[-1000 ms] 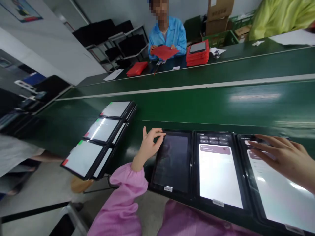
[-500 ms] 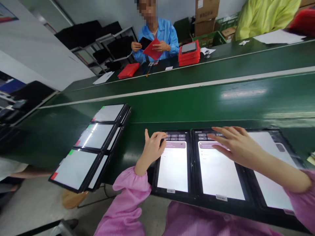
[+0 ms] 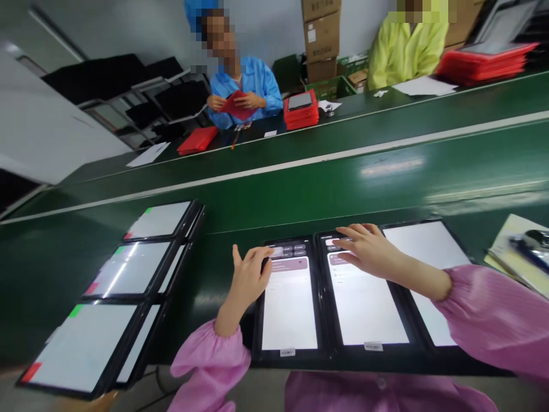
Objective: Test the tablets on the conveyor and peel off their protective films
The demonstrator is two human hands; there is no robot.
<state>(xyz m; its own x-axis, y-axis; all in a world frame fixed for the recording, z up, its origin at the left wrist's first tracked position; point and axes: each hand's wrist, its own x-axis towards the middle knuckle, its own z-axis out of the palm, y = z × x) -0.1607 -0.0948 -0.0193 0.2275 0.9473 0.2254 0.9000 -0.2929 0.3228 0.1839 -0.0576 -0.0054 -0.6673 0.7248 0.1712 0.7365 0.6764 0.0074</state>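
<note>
Your left hand (image 3: 245,280) is loosely curled at the top edge of a tablet (image 3: 289,309); your right hand (image 3: 366,249), fingers spread, hides the top-left corner of the next tablet (image 3: 364,303), both at 12 o'clock.

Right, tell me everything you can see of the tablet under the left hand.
The tablet lies flat and upright-facing on the green belt, in a black frame with a small white label at its near edge. Its lit screen is mostly white, with a mauve band and small buttons near the top. The left hand has its fingers at the screen's upper left. Another black-framed tablet sits directly to its right.
</note>
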